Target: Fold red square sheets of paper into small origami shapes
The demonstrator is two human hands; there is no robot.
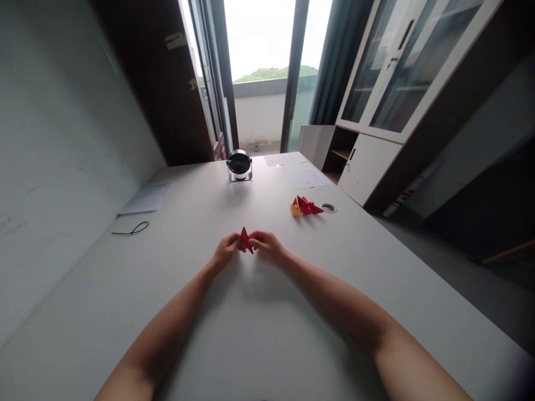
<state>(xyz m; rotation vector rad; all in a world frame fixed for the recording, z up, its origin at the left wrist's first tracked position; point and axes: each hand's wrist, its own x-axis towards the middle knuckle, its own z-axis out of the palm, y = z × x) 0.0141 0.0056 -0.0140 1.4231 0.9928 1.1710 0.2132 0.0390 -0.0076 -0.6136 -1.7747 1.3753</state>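
Observation:
A small piece of folded red paper (246, 238) stands tilted between my hands, just above the white table (200, 345). The fingers of my left hand (228, 248) are closed on its left side. From the right, my right hand (267, 245) pinches it, thumb and forefinger close together at its edge. The paper has a pointed top and a pointed lower corner; its inner folds are hidden by my fingers. Farther off to the right lies a small pile of red folded paper pieces (308, 206) with an orange folded piece (295, 208) at its left.
A roll of tape (330, 208) lies right of the pile. At the back stands a round black device on a metal stand (239, 165). Paper sheets (311, 175) lie back right, another sheet (146, 197) at left, near a black cable tie (132, 229). A wall borders the left.

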